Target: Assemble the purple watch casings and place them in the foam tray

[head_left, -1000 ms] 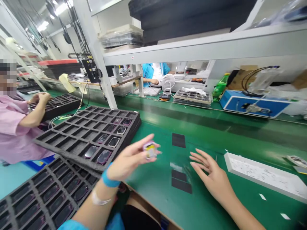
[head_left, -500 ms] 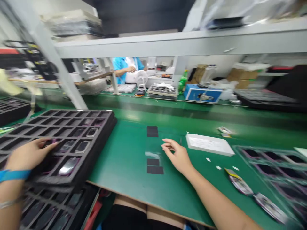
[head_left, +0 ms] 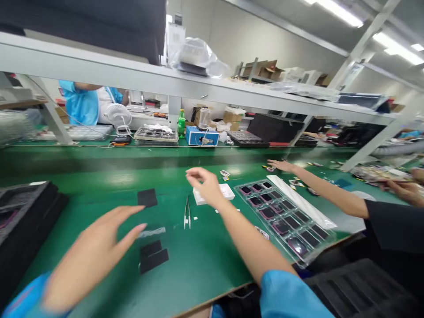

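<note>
1. The black pads lie on the bench (head_left: 185, 265), left of the tweezers: an upper pad (head_left: 147, 197) and two lower pads (head_left: 154, 261). A clear strip (head_left: 152, 232) between them shows mostly as glare, its edges hard to trace.
2. The left hand (head_left: 99, 247), left of the tweezers, is released, thumb and fingers spread with nothing seen between them. It is blurred; whether its fingertip touches the upper pad cannot be told.
3. The tweezers (head_left: 187, 201) lie on the bench with their tips apart.
4. The right hand (head_left: 206, 184), right of and beyond the tweezers, has bent fingers near the thumb. Whether it pinches something small cannot be told.
5. That hand partly covers the white box (head_left: 228, 191), right of the tweezers; the contents are too small to make out.
6. Farther right of the tweezers, the clear tray (head_left: 309, 256) holds dark watch faces. A small part (head_left: 262, 232) is half hidden behind the right forearm.
7. Beyond the tray, a co-worker's hand (head_left: 281, 165) reaches in.
8. Far left of the tweezers, the foam stack (head_left: 36, 229) is cut off by the frame.
</note>
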The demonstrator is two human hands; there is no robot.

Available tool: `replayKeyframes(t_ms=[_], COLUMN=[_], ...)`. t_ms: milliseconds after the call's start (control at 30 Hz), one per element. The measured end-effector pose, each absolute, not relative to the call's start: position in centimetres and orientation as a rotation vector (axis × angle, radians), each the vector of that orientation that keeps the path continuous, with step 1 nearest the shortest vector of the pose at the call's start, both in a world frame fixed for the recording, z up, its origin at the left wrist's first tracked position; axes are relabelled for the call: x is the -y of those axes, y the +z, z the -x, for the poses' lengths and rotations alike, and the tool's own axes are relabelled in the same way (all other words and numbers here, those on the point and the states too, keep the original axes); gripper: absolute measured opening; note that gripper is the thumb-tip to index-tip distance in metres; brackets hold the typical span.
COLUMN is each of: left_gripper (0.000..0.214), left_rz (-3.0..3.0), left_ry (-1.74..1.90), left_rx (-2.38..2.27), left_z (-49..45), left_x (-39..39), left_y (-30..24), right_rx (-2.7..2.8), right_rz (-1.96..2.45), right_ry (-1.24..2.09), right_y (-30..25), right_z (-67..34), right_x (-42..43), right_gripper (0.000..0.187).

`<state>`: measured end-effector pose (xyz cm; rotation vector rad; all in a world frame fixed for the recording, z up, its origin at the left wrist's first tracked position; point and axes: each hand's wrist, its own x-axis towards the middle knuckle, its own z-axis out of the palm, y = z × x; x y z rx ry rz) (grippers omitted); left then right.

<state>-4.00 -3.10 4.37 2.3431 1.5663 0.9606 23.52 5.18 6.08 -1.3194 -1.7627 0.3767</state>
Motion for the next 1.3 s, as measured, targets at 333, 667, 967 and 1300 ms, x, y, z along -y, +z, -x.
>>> replayKeyframes(t_ms=[333,667,967,1300], left_gripper=[0.059,0.053,0.065,0.049], left_rz=[-2.385,-2.196,-1.227,-0.821], left_ry=[0.225,0.851,1.126,1.114], left_rx=[-1.789,-1.601,-0.722,-0.653], left_z=[-0.6,-0.4,-0.9,-0.5], left_x=[-2.4,-2.1,-0.8,-0.6], left_y=[-2.9,-1.3,-0.3,0.4], right_rx=[1.548,1.643,1.842,1.801], right_rz=[2.273,1.976,1.068,0.974], right_ry=[0.186,0.237,0.554,0.496], right_y=[3.1,3.2,2.5,1.0], right_z=[-36.9,-31.2,-17.9,-17.5], right_x=[-16.0,-15.9,-1.0,0.5], right_gripper=[0.022,0.036,0.033,0.028])
